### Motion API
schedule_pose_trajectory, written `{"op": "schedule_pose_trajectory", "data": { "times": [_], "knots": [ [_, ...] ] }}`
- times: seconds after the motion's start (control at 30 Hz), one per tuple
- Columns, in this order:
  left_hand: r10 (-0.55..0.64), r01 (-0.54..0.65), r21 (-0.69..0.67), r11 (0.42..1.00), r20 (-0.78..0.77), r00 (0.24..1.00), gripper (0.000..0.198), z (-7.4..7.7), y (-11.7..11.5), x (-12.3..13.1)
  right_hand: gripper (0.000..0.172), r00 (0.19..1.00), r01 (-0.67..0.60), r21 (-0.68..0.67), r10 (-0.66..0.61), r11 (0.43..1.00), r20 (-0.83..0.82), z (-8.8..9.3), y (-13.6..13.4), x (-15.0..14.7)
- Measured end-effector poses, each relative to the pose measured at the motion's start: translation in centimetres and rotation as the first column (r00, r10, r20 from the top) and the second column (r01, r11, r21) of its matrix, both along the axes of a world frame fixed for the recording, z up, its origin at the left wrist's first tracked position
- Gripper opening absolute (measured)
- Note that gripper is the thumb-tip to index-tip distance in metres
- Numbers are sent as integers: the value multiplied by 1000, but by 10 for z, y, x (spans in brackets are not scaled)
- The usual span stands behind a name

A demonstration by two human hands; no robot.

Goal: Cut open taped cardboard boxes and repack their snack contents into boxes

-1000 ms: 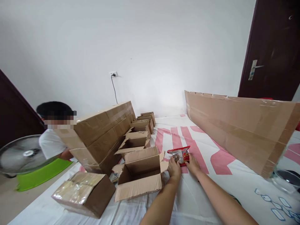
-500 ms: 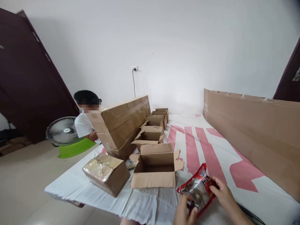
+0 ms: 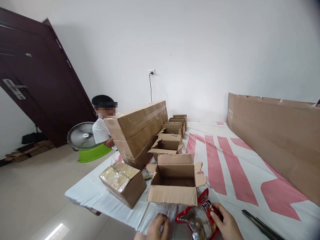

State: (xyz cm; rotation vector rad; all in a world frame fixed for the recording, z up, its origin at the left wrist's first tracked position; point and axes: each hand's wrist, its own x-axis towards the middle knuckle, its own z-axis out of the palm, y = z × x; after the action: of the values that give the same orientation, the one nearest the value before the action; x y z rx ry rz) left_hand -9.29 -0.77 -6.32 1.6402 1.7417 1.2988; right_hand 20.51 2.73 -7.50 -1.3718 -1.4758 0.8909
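Note:
My right hand [image 3: 226, 224] grips a red snack packet [image 3: 200, 218] with a clear window, low in the view, just in front of an open cardboard box [image 3: 175, 185]. My left hand [image 3: 156, 228] rests beside the packet's left end, fingers curled on the white sheet; whether it touches the packet is unclear. The open box is empty inside, with its flaps spread.
A taped closed box [image 3: 122, 183] lies left of the open one. A row of open boxes [image 3: 172, 133] runs back beside a long stacked carton [image 3: 136, 130]. A cardboard wall [image 3: 275, 133] stands on the right. A dark tool [image 3: 260, 226] lies near me. A person [image 3: 101, 128] sits by a fan [image 3: 81, 136].
The view has swung left and down. The packet has come closer to me, and my left hand has slid off its lower edge to the left.

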Motion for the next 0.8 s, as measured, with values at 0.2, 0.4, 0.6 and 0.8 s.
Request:
{"op": "schedule_pose_trajectory", "data": {
  "times": [0.2,0.4,0.6,0.8],
  "knots": [
    [198,-198,-38,980,367,909,74,13,32,-48,39,984,-31,33,37,999,-174,9,-14,-13],
    [134,-121,-71,990,724,676,55,22,58,-45,43,941,167,24,-152,986,-302,6,2,-40],
    [177,-71,-163,984,866,468,35,31,101,-43,38,938,127,-7,-122,992,-325,-1,17,-43],
    [209,-74,-196,978,891,402,19,45,139,-46,33,942,98,12,-89,995,-325,8,25,-44]
  ]
}}
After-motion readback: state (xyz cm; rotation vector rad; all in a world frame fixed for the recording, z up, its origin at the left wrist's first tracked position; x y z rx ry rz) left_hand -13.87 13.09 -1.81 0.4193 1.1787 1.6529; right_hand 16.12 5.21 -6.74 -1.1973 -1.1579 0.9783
